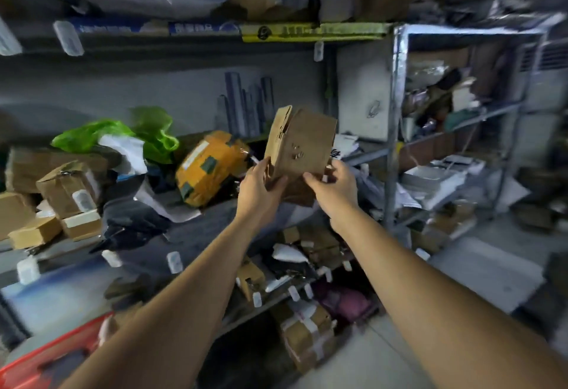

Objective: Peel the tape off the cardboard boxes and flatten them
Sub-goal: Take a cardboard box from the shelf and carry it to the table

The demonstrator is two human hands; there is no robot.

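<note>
One wide-angle view from the person's head faces forward and slightly down along both forearms. The left hand and right hand hold a small brown cardboard box at arm's length, mid-frame. Cluttered grey storage shelves stand just behind.

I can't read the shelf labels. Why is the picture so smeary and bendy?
Head view: motion blur smears the shelf labels; the wide-angle lens bows the metal rack; lighting is dim; the cardboard box looks sharpest.
</note>
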